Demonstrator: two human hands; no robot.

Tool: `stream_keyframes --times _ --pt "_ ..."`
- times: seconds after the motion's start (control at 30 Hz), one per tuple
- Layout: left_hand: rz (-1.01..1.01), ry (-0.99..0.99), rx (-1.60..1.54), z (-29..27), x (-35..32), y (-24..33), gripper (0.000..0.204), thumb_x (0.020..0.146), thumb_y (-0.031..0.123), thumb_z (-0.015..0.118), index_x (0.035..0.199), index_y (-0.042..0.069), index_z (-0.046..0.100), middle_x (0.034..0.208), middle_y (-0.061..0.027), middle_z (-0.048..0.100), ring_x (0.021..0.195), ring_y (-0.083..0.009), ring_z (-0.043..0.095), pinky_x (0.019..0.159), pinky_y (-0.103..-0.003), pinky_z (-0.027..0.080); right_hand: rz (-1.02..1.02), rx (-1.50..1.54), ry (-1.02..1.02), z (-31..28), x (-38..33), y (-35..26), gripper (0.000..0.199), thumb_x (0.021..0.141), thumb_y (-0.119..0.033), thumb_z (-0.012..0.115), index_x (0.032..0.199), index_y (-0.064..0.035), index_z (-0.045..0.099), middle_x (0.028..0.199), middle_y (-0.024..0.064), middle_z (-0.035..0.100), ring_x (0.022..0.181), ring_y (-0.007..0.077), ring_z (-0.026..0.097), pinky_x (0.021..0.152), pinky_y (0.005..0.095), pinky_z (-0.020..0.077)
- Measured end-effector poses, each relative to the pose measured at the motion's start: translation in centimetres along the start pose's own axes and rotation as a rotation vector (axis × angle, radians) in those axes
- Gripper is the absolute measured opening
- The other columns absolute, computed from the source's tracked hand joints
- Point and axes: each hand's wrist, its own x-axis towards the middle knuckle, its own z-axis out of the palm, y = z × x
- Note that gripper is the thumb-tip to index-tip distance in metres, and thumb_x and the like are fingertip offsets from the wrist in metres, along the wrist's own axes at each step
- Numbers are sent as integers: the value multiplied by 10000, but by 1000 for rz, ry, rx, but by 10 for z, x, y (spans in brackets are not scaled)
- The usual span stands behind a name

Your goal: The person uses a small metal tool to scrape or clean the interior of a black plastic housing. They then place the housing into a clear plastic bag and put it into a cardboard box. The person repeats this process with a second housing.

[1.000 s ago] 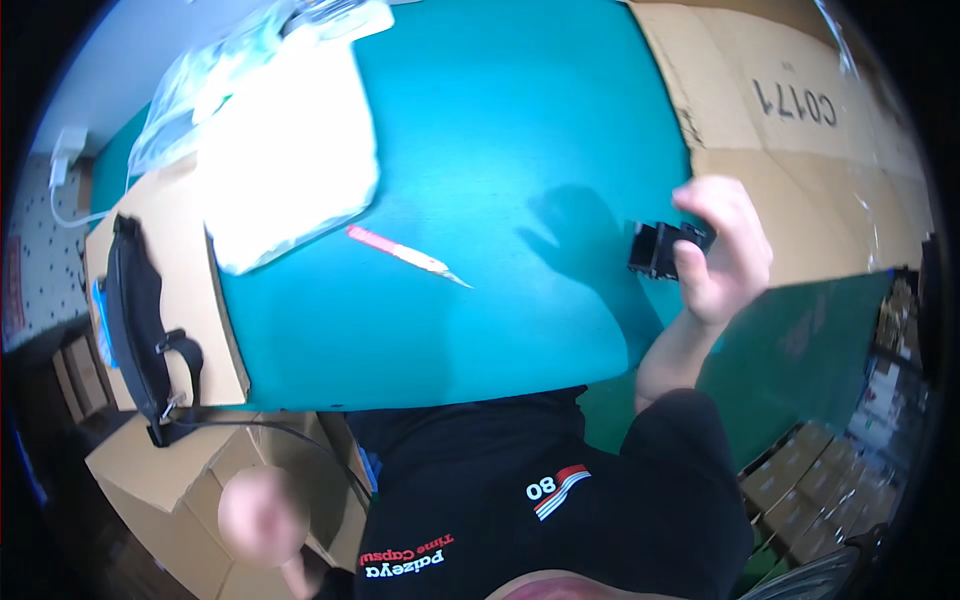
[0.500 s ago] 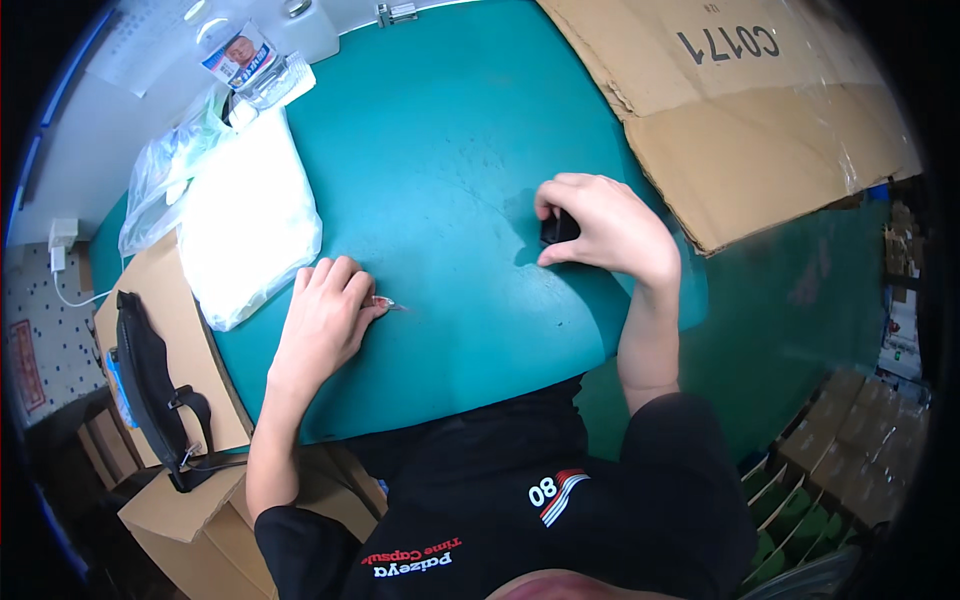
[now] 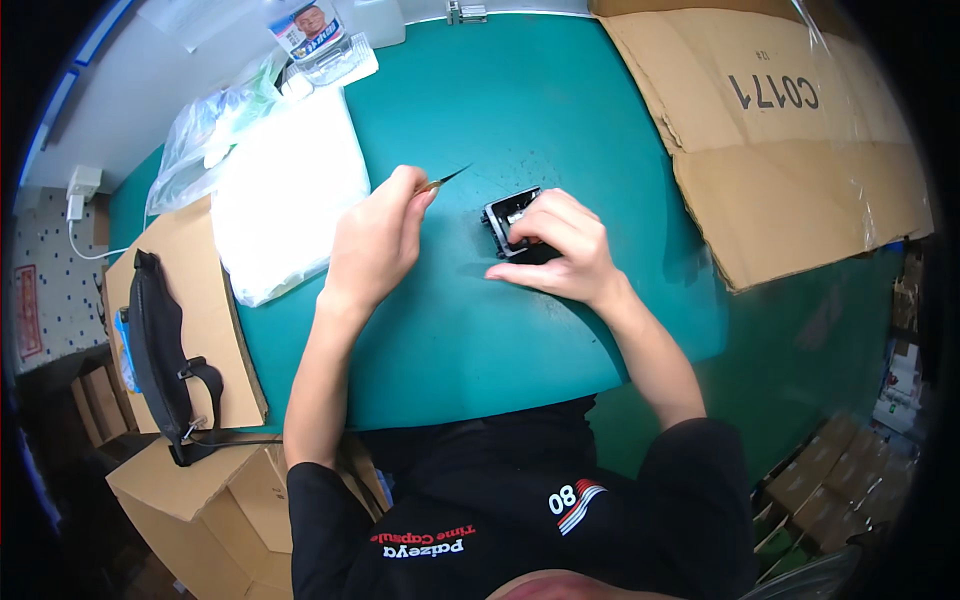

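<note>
1. The left hand (image 3: 375, 240) is pinching a thin pointed tool (image 3: 438, 184) between the thumb and the fingers. The tool is raised above the green mat (image 3: 450, 345), and its dark tip points up and to the right, toward the far side.
2. The right hand (image 3: 565, 240) is bent over a black rectangular part (image 3: 496, 224). Its fingers are curled on this part, while the thumb is apart from them, at the near side. Whether the hand grips it firmly or only steadies it, I cannot tell.
3. The black part lies in the middle of the mat, to the right of the tool tip. A pale edge shows on it; the fingers cover the rest.
4. As for progress, the tool is already in hand and the part is already under the fingers. The tip and the part are apart, so I judge that the tool is not working on it at this moment. What remains to be done inside the part is hidden.
5. Left of the left hand there is a bright white bundle (image 3: 290, 205), and beyond it a clear plastic bag (image 3: 185, 155).
6. Farther out, a black pouch (image 3: 160, 330) rests on cardboard at the left, a bottle (image 3: 328, 62) stands at the far edge, and a large cardboard sheet (image 3: 790, 195) covers the right side.
</note>
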Motion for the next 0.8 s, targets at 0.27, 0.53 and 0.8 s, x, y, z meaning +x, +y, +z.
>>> stream_keyframes --times 0.27,0.53,0.8 --pt "84 14 92 0 -20 3 112 938 105 659 1044 67 655 825 -79 557 659 -284 618 615 -393 517 71 -3 -199 -18 6 19 705 609 -346 947 1170 -36 653 1153 161 649 1073 328 632 921 434 528" --pt "186 -72 239 -6 -36 8 317 871 108 738 1187 113 712 755 -60 531 602 -226 565 557 -368 474 107 40 -93 7 2 5 632 616 -265 949 1126 -16 670 1019 133 661 886 279 662 766 369 564" --pt "162 -100 195 -5 -36 19 303 845 149 766 1147 130 744 730 -38 508 572 -198 549 527 -347 443 171 21 -125 -1 6 6 685 596 -291 953 1161 -25 671 1065 120 636 897 274 658 773 361 561"
